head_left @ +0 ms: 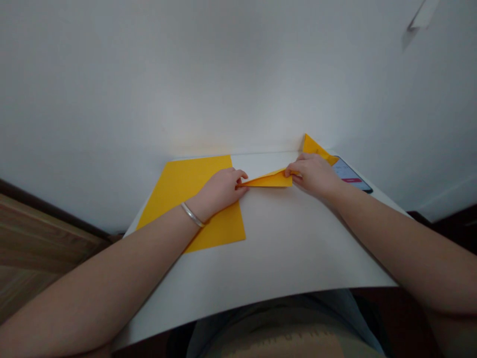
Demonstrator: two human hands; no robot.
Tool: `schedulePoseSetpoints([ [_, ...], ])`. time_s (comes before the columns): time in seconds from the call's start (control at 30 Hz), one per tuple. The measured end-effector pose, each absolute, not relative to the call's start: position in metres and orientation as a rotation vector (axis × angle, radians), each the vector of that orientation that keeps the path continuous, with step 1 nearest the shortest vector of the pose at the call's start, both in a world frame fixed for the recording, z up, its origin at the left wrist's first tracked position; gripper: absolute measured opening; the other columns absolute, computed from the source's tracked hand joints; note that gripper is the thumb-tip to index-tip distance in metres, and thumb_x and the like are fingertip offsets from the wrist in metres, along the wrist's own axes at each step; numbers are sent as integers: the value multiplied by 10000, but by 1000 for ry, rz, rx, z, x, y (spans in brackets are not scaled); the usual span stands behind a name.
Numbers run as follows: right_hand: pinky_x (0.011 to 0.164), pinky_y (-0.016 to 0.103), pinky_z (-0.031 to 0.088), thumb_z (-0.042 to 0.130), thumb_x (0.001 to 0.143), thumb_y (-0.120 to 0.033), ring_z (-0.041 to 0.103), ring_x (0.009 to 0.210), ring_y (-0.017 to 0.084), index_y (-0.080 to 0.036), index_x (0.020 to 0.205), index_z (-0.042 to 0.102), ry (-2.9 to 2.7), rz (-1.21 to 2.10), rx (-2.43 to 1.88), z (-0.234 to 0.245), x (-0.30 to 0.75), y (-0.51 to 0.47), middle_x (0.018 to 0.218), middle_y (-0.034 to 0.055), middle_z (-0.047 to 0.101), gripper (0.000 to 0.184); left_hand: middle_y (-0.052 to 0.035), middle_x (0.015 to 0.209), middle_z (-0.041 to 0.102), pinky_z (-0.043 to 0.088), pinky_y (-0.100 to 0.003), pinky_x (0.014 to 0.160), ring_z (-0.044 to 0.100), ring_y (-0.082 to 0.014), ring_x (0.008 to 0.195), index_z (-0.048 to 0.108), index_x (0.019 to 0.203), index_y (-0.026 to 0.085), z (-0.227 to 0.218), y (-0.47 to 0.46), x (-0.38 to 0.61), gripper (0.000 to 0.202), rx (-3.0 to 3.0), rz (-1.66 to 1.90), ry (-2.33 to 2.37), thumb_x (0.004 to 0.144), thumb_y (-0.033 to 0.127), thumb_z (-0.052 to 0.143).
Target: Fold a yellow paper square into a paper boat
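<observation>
A narrow folded piece of yellow paper [272, 179] stretches between my two hands over the white table. My left hand [225, 186], with a silver bangle on its wrist, pinches the pointed left end. The right end is gripped by my right hand [313, 172], between thumb and fingers. Beneath my left hand and forearm lies a large flat yellow sheet [186, 184]. Just behind my right hand stands another folded yellow paper piece [316, 148], partly hidden by that hand.
A phone [352, 175] with its screen lit lies at the table's right edge, partly covered by my right hand. The white table [283, 248] meets a pale wall [238, 74] at the back. A wooden panel [40, 248] is at the left.
</observation>
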State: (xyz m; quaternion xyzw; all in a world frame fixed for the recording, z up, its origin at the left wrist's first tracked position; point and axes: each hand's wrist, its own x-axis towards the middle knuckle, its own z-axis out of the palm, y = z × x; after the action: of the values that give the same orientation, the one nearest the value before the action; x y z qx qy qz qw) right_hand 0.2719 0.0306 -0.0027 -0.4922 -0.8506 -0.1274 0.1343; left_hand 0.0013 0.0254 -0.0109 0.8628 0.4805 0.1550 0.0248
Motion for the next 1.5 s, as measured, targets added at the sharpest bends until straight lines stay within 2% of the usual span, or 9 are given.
schedulePoseSetpoints([
  [0.17, 710, 305, 431, 487, 835, -206, 617, 848, 216, -238, 972, 705, -2463, -238, -1531, -12, 276, 36, 951, 66, 693, 259, -46, 835, 672, 451, -307, 708, 609, -210, 795, 698, 976, 207, -10, 28, -1, 277, 2717, 418, 1506, 828, 400, 565],
  [0.37, 884, 331, 439, 453, 777, -78, 595, 1009, 212, -196, 937, 692, -2539, -157, -1306, -12, 276, 40, 1035, 77, 694, 310, -29, 752, 672, 415, -284, 631, 593, -190, 720, 706, 893, 207, -8, 29, 0, 256, 2754, 375, 1385, 813, 414, 578],
  [0.47, 851, 347, 452, 489, 804, -155, 615, 973, 235, -183, 963, 699, -2624, -177, -1296, -4, 267, 33, 1015, 91, 704, 265, -33, 773, 676, 409, -280, 625, 592, -187, 724, 696, 888, 202, -6, 26, 2, 244, 2766, 361, 1367, 811, 405, 586],
  [0.57, 759, 342, 455, 526, 854, -354, 638, 898, 243, -204, 1009, 686, -2709, -134, -1318, 4, 253, 20, 987, 83, 715, 268, -37, 771, 671, 399, -272, 612, 588, -185, 723, 684, 882, 198, -3, 22, 5, 232, 2763, 344, 1374, 818, 396, 583],
  [0.67, 722, 330, 443, 549, 850, -408, 638, 921, 250, -206, 1036, 669, -2737, -136, -1261, 7, 238, 8, 1022, 81, 709, 299, -37, 761, 656, 388, -267, 591, 576, -183, 708, 666, 862, 195, 0, 18, 9, 227, 2775, 330, 1341, 816, 406, 594],
  [0.93, 716, 303, 419, 486, 915, -405, 618, 931, 214, -208, 991, 674, -2668, -175, -1095, 2, 216, -7, 1028, 60, 699, 284, -46, 750, 620, 373, -265, 580, 555, -174, 682, 567, 732, 185, 3, 17, 14, 321, 2852, 323, 1209, 800, 498, 594],
  [1.07, 708, 293, 412, 471, 927, -378, 609, 930, 201, -213, 957, 696, -2645, -177, -1082, -1, 214, -7, 1008, 59, 700, 280, -26, 763, 636, 352, -251, 546, 561, -161, 651, 564, 788, 198, 4, 16, 13, 264, 2737, 259, 1278, 794, 461, 587],
  [1.17, 725, 289, 413, 483, 921, -339, 604, 940, 192, -228, 945, 707, -2613, -119, -1055, -4, 215, -5, 1015, 44, 699, 251, -16, 754, 648, 331, -251, 519, 560, -161, 618, 568, 843, 211, 4, 14, 13, 290, 2660, 201, 1360, 810, 498, 545],
  [1.5, 724, 272, 420, 567, 871, -288, 595, 894, 177, -216, 867, 700, -2500, 115, -1103, -12, 215, 9, 911, 38, 693, 151, -37, 704, 644, 348, -268, 541, 589, -186, 624, 611, 820, 208, 9, 9, 17, 328, 2673, 110, 1467, 859, 498, 461],
])
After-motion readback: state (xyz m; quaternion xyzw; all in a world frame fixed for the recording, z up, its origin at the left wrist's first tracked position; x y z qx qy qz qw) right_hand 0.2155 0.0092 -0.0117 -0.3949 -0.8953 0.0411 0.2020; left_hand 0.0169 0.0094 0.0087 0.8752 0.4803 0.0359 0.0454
